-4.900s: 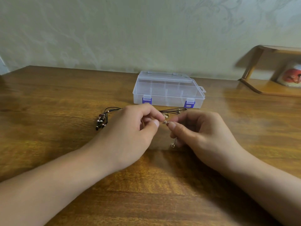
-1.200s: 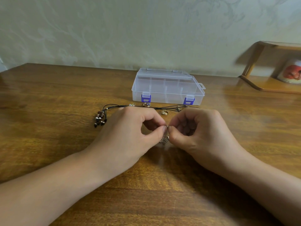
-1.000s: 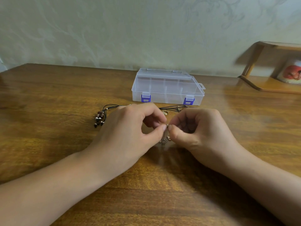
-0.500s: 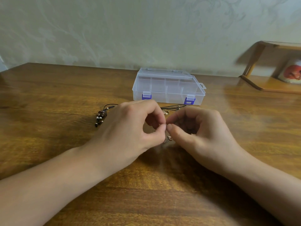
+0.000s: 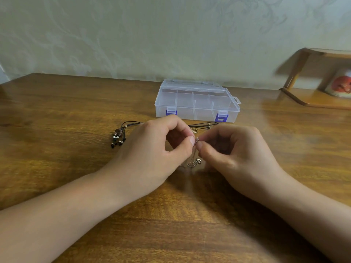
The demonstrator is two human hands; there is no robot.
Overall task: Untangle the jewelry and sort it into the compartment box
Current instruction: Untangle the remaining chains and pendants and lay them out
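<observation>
My left hand (image 5: 152,154) and my right hand (image 5: 235,156) meet fingertip to fingertip over the table, both pinching a thin silver chain (image 5: 194,162) whose clasp end hangs down onto the wood. A black cord necklace (image 5: 131,123) with a cluster of dark beads (image 5: 117,138) lies behind my left hand; its cord runs on past a small gold ring (image 5: 194,130) toward the right. The clear compartment box (image 5: 197,101) with blue latches sits shut behind the jewelry.
The wooden table (image 5: 57,149) stretches wide on both sides. A small wooden shelf (image 5: 319,97) stands at the far right with a white cup (image 5: 340,84) bearing a red picture on it. A pale patterned wall rises right behind the table.
My hands have stayed together, pinching the chain, and lifted slightly. More of the chain and its clasp now hang below my fingertips. The box and the cord necklace have not moved.
</observation>
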